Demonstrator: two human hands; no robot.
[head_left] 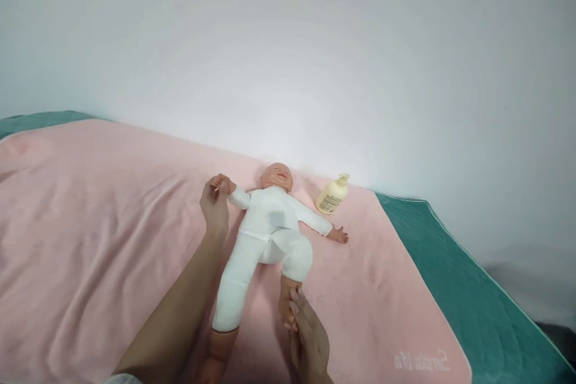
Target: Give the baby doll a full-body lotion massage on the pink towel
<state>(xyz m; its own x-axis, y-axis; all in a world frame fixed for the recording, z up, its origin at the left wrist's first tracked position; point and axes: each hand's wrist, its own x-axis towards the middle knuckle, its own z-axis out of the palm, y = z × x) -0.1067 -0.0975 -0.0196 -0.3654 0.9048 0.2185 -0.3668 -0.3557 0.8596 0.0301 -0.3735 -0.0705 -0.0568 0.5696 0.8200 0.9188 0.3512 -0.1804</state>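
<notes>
Doll [270, 207] lies face-up on pink blanket [148, 234] — our left hand [213, 209] pinches its hand [229, 185]; our right hand [311, 333] touches its foot [285, 305], fingers together, grip unclear — we should keep contact gentle.

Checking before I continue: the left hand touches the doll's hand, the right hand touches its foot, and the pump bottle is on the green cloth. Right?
No: in the head view the pump bottle is on the pink blanket, not the green cloth. The left hand touches the doll's hand, the right hand its foot.

Doll [263, 222] on pink blanket [378, 300]
</notes>
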